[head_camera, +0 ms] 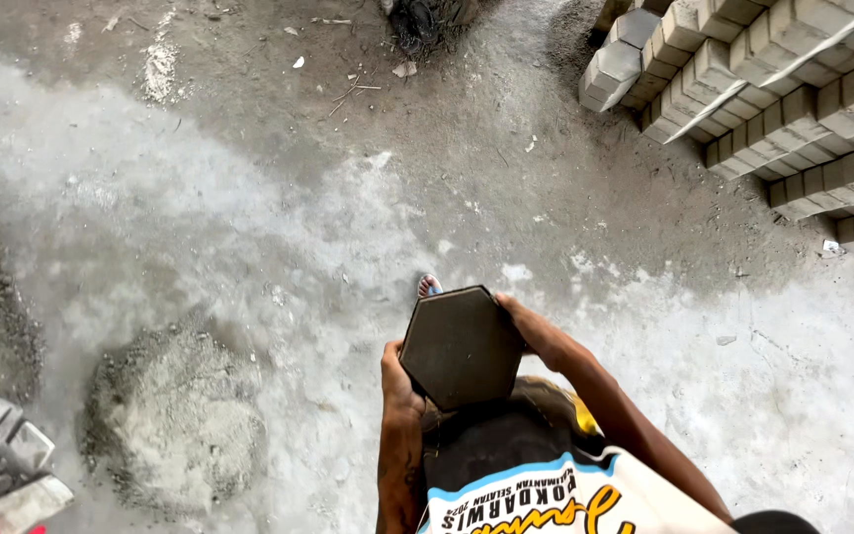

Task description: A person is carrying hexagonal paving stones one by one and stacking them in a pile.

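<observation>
One dark hexagonal paving block [461,346] held flat at waist height, left hand [399,381] clamped on its near-left edge, right hand [536,331] gripping its right edge, one sandalled foot [429,286] just beyond, grey stacked pavers [773,99] upper right, one sand heap [175,415] on dusty concrete floor [249,198]

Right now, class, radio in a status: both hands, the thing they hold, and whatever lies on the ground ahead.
Left hand and right hand grip dark hexagonal block by its sides. Grey sandy heap lower left. Stacked grey paving blocks upper right.
</observation>
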